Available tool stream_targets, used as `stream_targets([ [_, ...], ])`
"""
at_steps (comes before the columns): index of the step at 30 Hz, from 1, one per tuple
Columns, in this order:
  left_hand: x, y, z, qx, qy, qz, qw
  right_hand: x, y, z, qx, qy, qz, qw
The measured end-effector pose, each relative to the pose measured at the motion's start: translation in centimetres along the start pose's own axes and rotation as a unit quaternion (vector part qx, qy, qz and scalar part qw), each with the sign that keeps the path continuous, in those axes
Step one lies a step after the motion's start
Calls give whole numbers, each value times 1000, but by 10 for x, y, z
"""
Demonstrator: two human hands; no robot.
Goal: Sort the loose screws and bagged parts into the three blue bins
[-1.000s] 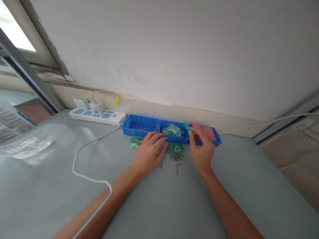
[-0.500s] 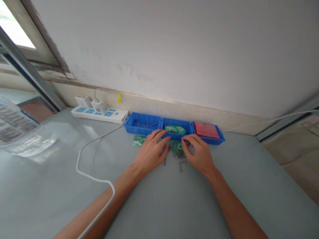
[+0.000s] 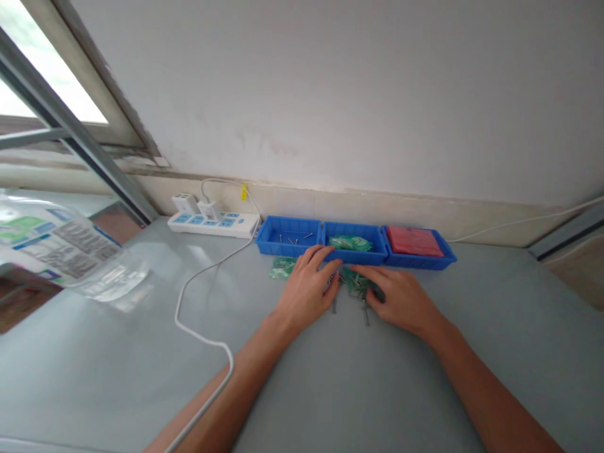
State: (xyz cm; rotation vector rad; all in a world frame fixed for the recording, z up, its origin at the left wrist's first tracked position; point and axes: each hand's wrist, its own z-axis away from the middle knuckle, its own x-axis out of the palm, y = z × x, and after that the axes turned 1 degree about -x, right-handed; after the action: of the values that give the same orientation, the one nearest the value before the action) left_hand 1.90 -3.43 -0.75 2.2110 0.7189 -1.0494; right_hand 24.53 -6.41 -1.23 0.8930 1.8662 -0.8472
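Note:
A small heap of metal screws (image 3: pixel 357 296) lies on the grey tabletop, with green plastic packaging (image 3: pixel 352 277) among it. My left hand (image 3: pixel 306 286) rests palm down at the heap's left side, fingers apart, partly covering some screws. From the right, my right hand (image 3: pixel 403 297) reaches over the heap; its thumb and fingers are spread and touch or nearly touch the screws. One loose screw (image 3: pixel 367 316) lies in front of the heap. Left of my left hand is a green plastic packet (image 3: pixel 283 267).
Behind the hands stand three blue trays: the left tray (image 3: pixel 265 242) with several screws, the middle with green packets (image 3: pixel 350 243), the right with red packets (image 3: pixel 415 241). A power strip (image 3: pixel 189 225), white cable (image 3: pixel 179 305) and large clear bottle (image 3: pixel 80 251) are at left.
The view has swung left, so everything sits further right. My right hand has gone from fingertips held close together to spread fingers lowered over the screws. My left hand stays beside the heap.

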Motion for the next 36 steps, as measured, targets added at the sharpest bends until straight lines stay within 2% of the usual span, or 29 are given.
stream_targets([
  [4, 0, -1, 0, 1, 4, 1, 1000, 4, 5, 0, -26, 32, 16, 999],
  [7, 0, -1, -1, -3, 11, 16, 1000, 3, 6, -1, -32, 69, -8, 997],
  [10, 0, 1, -3, -12, 42, 49, 998, 0, 1, -5, 31, 144, -97, 984],
  [12, -1, 5, -4, -22, 73, 84, 994, -2, -4, -9, 116, 192, -197, 954],
  [14, -3, 10, -6, -36, 93, 127, 987, -3, -9, -14, 188, 216, -337, 897],
  [17, -5, 16, -7, -51, 89, 179, 979, -1, -11, -19, 254, 197, -483, 814],
  [18, -5, 18, -7, -49, 85, 188, 977, 0, -12, -20, 264, 187, -505, 800],
  [20, -4, 20, -7, -36, 81, 189, 978, 2, -11, -21, 268, 183, -517, 792],
  [23, -2, 16, -7, -22, 76, 150, 985, 1, -10, -22, 248, 241, -456, 820],
  [25, -3, 10, -8, -18, 72, 112, 991, 0, -7, -25, 224, 303, -353, 856],
  [27, -5, 3, -8, -13, 69, 77, 995, 0, -4, -30, 177, 336, -227, 897],
  [29, -8, -5, -8, -8, 57, 49, 997, 3, -2, -34, 121, 315, -112, 935],
  [31, -14, -12, -8, -11, 31, 22, 999, 8, -2, -35, 89, 261, -21, 961],
  [33, -21, -18, -8, -26, -6, -9, 1000, 14, -4, -33, 74, 212, 36, 974],
  [36, -32, -26, -6, -64, -71, -64, 993, 17, -10, -26, 48, 189, 52, 979],
])
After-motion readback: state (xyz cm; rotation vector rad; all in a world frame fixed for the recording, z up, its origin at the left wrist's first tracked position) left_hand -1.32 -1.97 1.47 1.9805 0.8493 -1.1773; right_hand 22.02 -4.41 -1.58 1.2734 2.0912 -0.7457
